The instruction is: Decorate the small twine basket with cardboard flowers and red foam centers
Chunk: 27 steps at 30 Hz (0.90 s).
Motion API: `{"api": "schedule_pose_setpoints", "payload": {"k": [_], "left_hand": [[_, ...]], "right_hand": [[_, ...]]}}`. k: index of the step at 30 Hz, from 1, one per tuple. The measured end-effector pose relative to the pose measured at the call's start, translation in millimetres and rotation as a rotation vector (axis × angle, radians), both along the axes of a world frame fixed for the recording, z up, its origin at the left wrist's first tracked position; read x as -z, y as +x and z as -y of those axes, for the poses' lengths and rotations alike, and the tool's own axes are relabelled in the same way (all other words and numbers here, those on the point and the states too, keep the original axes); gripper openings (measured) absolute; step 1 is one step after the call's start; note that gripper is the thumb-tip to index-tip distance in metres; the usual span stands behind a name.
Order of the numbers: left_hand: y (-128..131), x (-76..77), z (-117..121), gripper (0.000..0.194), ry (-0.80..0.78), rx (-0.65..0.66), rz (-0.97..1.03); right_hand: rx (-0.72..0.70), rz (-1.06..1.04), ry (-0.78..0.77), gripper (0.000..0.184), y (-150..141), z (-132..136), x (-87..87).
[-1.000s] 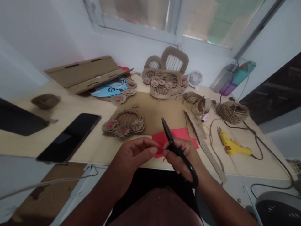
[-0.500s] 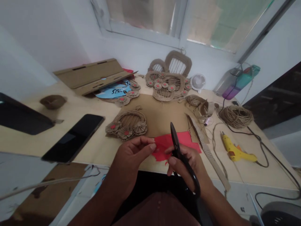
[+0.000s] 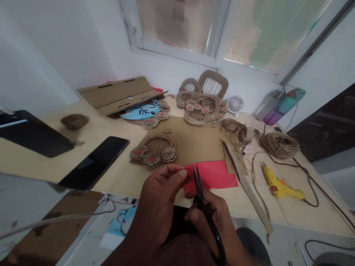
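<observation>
In front of me, my left hand (image 3: 163,188) pinches a small red paper piece (image 3: 189,170) between thumb and fingertips. My right hand (image 3: 210,214) grips a pair of black-handled scissors (image 3: 200,195); their blades are slightly apart and point up beside the left fingertips. Behind the blades a larger red paper sheet (image 3: 219,173) lies flat at the table's front. Left of it sits a woven twine basket decoration (image 3: 158,146) with pleated paper flowers, red at their centres.
A yellow glue gun (image 3: 280,184) and a twine coil (image 3: 280,144) lie at right, near a corrugated cardboard strip (image 3: 246,184). A phone (image 3: 95,162) rests at left. More twine decorations (image 3: 202,105) and a small white fan (image 3: 235,104) stand at the back.
The scissors have moved left, closer to my left fingertips, and their blades now show apart. My view has shifted slightly.
</observation>
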<state>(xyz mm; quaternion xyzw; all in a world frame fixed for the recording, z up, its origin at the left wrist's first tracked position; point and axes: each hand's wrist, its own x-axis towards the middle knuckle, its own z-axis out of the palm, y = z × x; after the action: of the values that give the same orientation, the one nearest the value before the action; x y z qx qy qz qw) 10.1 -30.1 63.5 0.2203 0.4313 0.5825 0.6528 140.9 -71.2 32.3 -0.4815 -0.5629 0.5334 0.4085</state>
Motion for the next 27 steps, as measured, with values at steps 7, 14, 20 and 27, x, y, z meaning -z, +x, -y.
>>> {"api": "schedule_pose_setpoints", "payload": {"k": [7, 14, 20, 27], "left_hand": [[1, -0.2, 2, 0.009, 0.004, 0.053, 0.018], [-1, -0.5, 2, 0.010, -0.001, 0.080, -0.007], [1, -0.6, 0, 0.009, 0.000, 0.043, -0.051], [1, -0.9, 0, 0.009, -0.019, 0.024, -0.051]], "right_hand": [[-0.012, 0.031, 0.063, 0.033, -6, -1, -4.5], [0.001, 0.072, 0.054, 0.039, -6, -5, 2.8], [0.041, 0.054, 0.043, 0.041, -9, -7, -4.9], [0.110, 0.080, 0.096, 0.044, -12, -9, -4.9]]}}
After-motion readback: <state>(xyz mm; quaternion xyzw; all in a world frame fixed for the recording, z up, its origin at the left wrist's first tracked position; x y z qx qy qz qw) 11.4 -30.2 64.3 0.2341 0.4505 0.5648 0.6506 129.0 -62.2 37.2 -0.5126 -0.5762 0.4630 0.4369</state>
